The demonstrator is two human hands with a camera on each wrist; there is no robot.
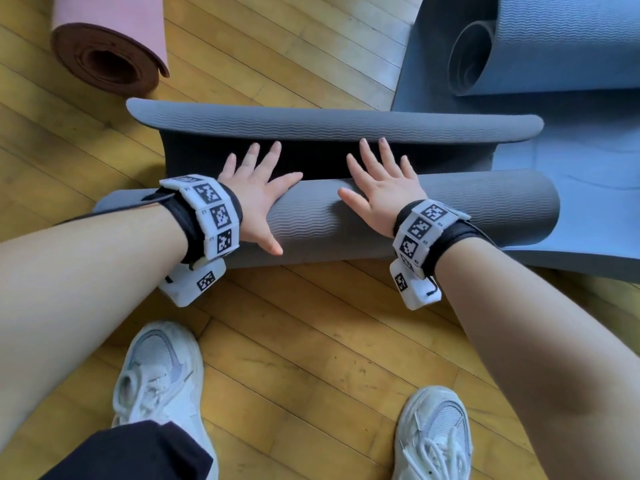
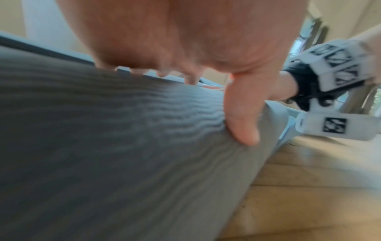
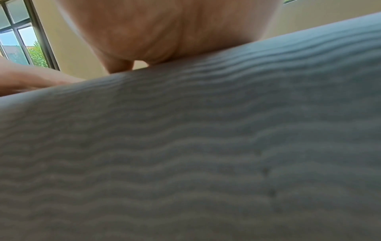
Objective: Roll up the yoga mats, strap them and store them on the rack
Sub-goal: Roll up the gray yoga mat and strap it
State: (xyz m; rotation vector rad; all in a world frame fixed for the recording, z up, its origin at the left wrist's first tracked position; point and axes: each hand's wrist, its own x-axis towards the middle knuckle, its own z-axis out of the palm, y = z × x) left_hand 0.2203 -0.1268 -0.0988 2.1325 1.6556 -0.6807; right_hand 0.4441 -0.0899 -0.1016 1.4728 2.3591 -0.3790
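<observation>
A grey ribbed yoga mat (image 1: pixel 311 220) lies across the wooden floor, most of it rolled into a thick cylinder. Its far end (image 1: pixel 329 123) curls up in a raised flap beyond the roll. My left hand (image 1: pixel 258 194) lies flat on top of the roll with fingers spread and straight. My right hand (image 1: pixel 382 188) presses flat on the roll a little to the right, fingers spread toward the flap. In the left wrist view the thumb (image 2: pixel 243 120) rests on the ribbed mat (image 2: pixel 103 146). The right wrist view is filled by the mat surface (image 3: pixel 185 154) under my palm (image 3: pixel 164 32).
A rolled pink mat (image 1: pixel 104 39) lies at the far left. A blue mat (image 1: pixel 554 46), partly rolled, spreads at the far right under the grey mat's end. My two white sneakers (image 1: pixel 162 372) stand on the wooden floor (image 1: pixel 311 323) close to the roll.
</observation>
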